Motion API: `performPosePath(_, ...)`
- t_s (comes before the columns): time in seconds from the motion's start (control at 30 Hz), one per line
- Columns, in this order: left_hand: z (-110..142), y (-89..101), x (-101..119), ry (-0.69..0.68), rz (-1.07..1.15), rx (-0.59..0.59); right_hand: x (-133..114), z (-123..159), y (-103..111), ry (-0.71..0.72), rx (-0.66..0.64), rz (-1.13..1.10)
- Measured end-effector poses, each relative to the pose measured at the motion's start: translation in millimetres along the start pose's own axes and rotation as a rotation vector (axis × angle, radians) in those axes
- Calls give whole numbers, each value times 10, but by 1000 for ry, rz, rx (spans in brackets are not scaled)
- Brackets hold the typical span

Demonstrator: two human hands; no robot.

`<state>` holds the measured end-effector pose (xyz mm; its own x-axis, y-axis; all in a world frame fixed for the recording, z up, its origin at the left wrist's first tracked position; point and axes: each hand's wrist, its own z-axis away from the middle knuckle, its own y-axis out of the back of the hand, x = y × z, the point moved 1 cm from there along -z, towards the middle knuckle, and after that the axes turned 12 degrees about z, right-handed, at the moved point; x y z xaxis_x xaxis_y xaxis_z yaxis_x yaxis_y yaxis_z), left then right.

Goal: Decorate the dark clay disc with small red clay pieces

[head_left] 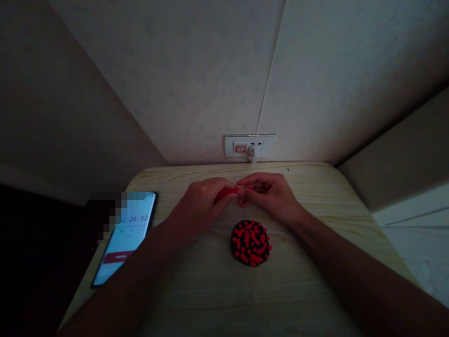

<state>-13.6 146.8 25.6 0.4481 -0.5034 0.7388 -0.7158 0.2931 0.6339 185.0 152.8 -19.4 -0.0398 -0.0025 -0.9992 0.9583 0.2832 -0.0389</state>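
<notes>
Near the back of the wooden table, my two hands meet over a piece of red modelling clay (228,191). My left hand (203,199) is closed around its left part, with thumb and fingers on it. My right hand (271,194) pinches the right end between thumb and fingertips; the fingers hide part of the clay. In front of the hands, apart from both, lies a round black disc (251,243). Many small red dots and short squiggly strips cover its top, and some stick out at its edge.
A phone (135,234) with a lit timer screen lies at the table's left side, partly behind my left forearm. Beyond the table's back edge, a wall socket (249,145) holds a white plug (253,153). A tiny red crumb (288,169) lies near the back edge of the table (315,178).
</notes>
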Motion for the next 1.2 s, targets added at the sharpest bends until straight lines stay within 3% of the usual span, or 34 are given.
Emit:
performPosePath(0.23,12,16,5,95,38,54,0,-6,23,-8,14,18)
performPosePath(0.4,-12,43,4,164,121,-3,-2,-17,27,7,23,21)
performPosePath(1.2,-14,46,-52,243,201,-14,9,6,-2,-23,-3,35)
